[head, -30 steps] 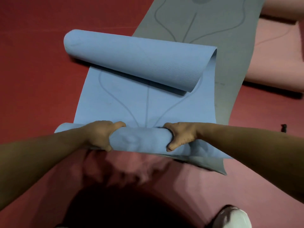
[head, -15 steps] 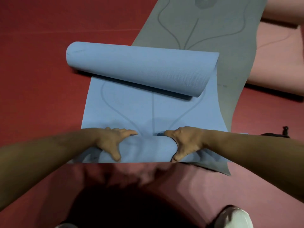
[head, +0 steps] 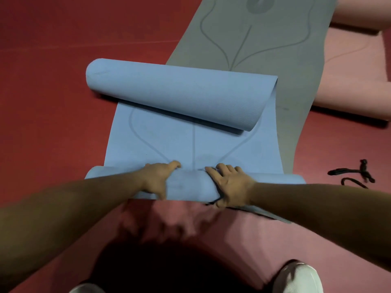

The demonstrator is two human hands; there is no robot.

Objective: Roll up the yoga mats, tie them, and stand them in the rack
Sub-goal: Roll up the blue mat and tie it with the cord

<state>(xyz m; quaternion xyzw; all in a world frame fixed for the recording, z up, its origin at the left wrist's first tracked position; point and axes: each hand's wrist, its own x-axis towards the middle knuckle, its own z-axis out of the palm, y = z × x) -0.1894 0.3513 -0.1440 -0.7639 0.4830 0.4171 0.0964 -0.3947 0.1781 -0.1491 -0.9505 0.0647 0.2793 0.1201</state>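
Red floor (head: 53, 102): left hand (head: 157, 178) and right hand (head: 229, 182) curl fingers (head: 173, 164) round the blue mat (head: 190, 144), seemingly barely rolled; tying, racking remain.

- The left forearm (head: 74, 208) and right forearm (head: 317, 204) are both bare right up to the edge of the picture.
- The left hand (head: 157, 180) and right hand (head: 230, 185) are bare too. The fingers (head: 221, 166) are a bit smeared, so tiny details are a no-go.
- Footwear-wise, there's a white shoe (head: 298, 278) at the lower right. It has a rounded toe with greyish shading and looks like a trainer, pretty soft-focus.
- A second white shoe (head: 86, 289) shows at the lower left, just a sliver of toe at the bottom edge.
- There's a dark patch (head: 169, 271) between the shoes. Could be clothing or shadow, honestly can't tell.
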